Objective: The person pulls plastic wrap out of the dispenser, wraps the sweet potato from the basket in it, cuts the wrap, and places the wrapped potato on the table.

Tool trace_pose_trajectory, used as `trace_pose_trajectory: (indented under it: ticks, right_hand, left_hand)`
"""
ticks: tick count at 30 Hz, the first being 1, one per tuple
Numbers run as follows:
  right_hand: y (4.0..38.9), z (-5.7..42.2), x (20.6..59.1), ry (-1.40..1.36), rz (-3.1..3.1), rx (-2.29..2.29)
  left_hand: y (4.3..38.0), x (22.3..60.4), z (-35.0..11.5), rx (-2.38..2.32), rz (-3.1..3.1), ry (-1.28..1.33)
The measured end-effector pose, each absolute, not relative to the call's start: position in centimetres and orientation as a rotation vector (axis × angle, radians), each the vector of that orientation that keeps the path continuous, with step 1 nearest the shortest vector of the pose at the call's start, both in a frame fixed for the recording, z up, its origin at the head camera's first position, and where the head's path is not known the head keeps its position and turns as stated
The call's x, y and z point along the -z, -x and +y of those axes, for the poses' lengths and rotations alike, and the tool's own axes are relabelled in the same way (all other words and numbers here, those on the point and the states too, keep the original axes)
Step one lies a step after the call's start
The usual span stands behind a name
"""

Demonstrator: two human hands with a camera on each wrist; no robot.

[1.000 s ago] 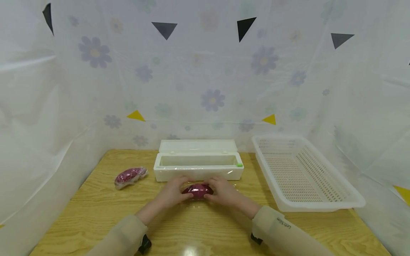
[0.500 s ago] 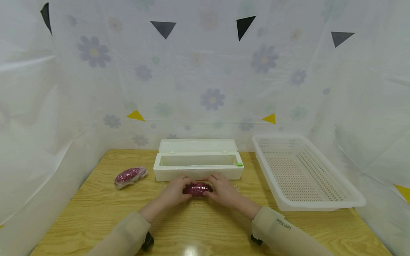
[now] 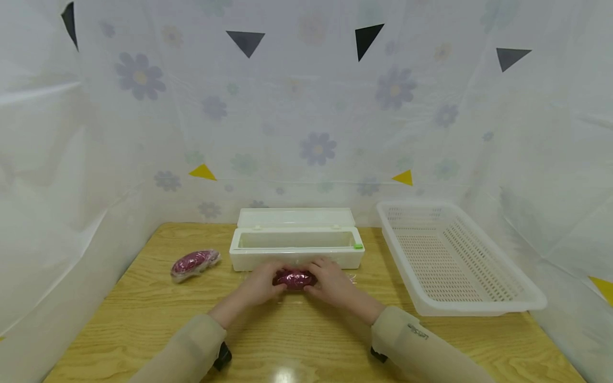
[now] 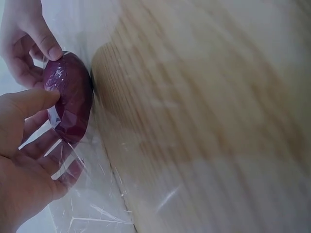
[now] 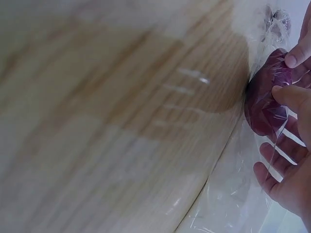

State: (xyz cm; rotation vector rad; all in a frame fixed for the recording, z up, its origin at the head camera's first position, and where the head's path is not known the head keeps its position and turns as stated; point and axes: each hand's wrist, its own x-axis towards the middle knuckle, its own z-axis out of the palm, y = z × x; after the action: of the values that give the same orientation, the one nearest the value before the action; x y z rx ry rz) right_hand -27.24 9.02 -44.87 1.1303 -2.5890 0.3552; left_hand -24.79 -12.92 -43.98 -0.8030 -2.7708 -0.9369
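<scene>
A purple-skinned sweet potato (image 3: 295, 280) lies on the table in front of the white box, with clear cling film (image 4: 99, 201) around it. My left hand (image 3: 262, 282) grips its left end, thumb on the near side and fingers on the far side. At the right end my right hand (image 3: 331, 282) holds it the same way. Both wrist views show each thumb pressing the film against the skin, while some fingers spread under the loose film. Film ends stick out past both hands. The far side of the sweet potato is hidden.
Behind the hands stands a white cling film dispenser (image 3: 297, 260), lid raised, with a green slider (image 3: 358, 246) at its right. A film-wrapped sweet potato (image 3: 193, 264) lies at the left. To the right sits a white perforated basket (image 3: 479, 307).
The sweet potato has turned and shifted slightly away from me, toward the dispenser, with both hands moving along with it. The dispenser, basket and other sweet potato stay put.
</scene>
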Motion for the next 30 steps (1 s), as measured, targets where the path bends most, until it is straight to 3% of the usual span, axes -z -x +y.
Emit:
trace_pose_trajectory:
  ticks: [30]
  right_hand:
    - [27.83,8.62,44.81,-1.026,-2.597,-0.342]
  left_hand:
    - [25.32,44.22,-12.90,0.881,-2.712,0.690]
